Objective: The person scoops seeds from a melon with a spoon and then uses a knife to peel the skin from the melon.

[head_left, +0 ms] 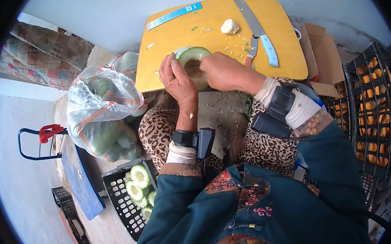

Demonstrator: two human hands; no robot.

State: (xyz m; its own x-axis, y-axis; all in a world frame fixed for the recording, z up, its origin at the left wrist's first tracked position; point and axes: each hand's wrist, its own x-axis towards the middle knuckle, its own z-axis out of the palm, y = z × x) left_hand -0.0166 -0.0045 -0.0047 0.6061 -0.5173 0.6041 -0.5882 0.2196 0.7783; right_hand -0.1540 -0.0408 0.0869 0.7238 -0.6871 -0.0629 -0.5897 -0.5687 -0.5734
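A hollowed piece of pale-green melon [195,54] stands at the near edge of the yellow board [179,32]. My left hand [179,78] is bent around its left side, steadying it. My right hand [228,73] is a closed fist at the melon's hollow; whatever its fingers hold is hidden. Beyond the hands lie a large knife with a light-blue handle [268,50], a small knife [252,51] partly under it, and a whitish lump [230,26]. Seeds and green scraps are scattered over the board.
Left of my knees, a clear plastic bag [103,111] holds several green melons. Below it, a black crate [122,203] contains scalloped green rings [139,177]. Black crates of orange pieces [371,107] and a cardboard box [329,59] stand right. A blue strip [174,16] lies on the board.
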